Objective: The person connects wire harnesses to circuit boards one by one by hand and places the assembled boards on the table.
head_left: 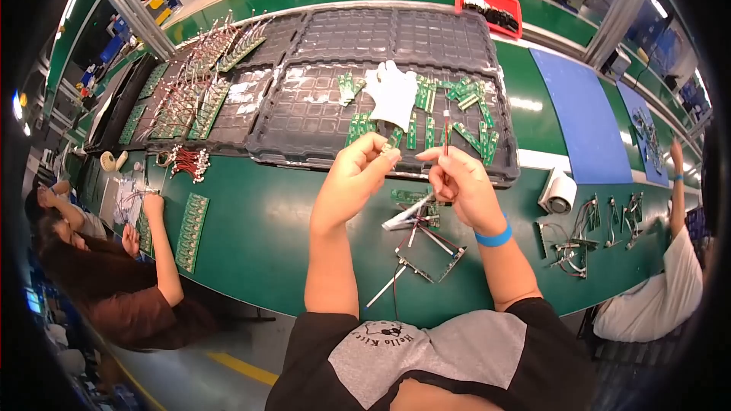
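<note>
My left hand [356,180] is closed, pinching a small green circuit board [395,138] between thumb and fingers. A little to its right, my right hand [466,186] is closed on a thin red and black wire [446,137] that stands up from its fingertips with a pale connector on top. The two hands are apart. Ahead of them lies a black plastic tray [297,118] with many loose green circuit boards [476,137] and a white glove [393,93]. Below the hands, a cluster of boards with wires and white-sleeved cables [415,222] rests on the table.
Wired board panels [205,103] fill the left tray. A bundle of red wires [189,164] and a green panel [192,232] lie left, near a co-worker's arm [164,255]. At right are a white roll-shaped device [560,192], wired boards [575,247], a blue mat [582,118] and a red bin [487,9].
</note>
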Motion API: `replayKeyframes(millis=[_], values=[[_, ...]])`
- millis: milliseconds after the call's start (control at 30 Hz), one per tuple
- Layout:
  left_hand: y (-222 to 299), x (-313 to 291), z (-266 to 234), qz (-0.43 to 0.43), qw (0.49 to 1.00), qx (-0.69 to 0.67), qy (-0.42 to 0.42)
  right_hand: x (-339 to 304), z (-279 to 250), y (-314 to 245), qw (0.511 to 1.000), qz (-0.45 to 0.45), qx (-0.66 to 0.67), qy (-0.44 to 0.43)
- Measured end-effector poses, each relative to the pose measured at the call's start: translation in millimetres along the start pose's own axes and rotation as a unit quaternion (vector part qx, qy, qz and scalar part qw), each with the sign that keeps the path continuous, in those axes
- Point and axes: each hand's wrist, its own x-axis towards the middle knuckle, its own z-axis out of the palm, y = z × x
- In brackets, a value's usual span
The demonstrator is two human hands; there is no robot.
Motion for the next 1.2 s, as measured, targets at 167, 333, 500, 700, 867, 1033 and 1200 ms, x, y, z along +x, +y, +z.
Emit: replayKeyframes(millis=[167,333,500,700,867,1033,1200], values=[[4,-3,16,-0.059,0.997,0.043,-0.004,-11,-7,-18,0.993,0.034,-0.112,-0.029],[-5,0,28,-0.053,0.992,0.115,0.018,-12,-15,-11,0.976,-0.061,-0.206,0.028],[-7,-1,38,-0.024,0.989,0.144,0.003,-14,-19,-19,0.938,-0.062,-0.341,0.015],[-10,-6,51,0.000,0.981,0.189,-0.043,-18,-17,-16,0.951,-0.090,-0.288,0.061],[-9,-10,52,-0.002,0.976,0.209,-0.051,-20,-16,-19,0.951,-0.102,-0.286,0.062],[-7,-8,53,-0.023,0.979,0.192,-0.056,-18,-13,-21,0.918,-0.169,-0.350,0.082],[-4,-3,52,-0.032,0.979,0.193,-0.052,-12,-11,-15,0.879,-0.239,-0.403,0.093]])
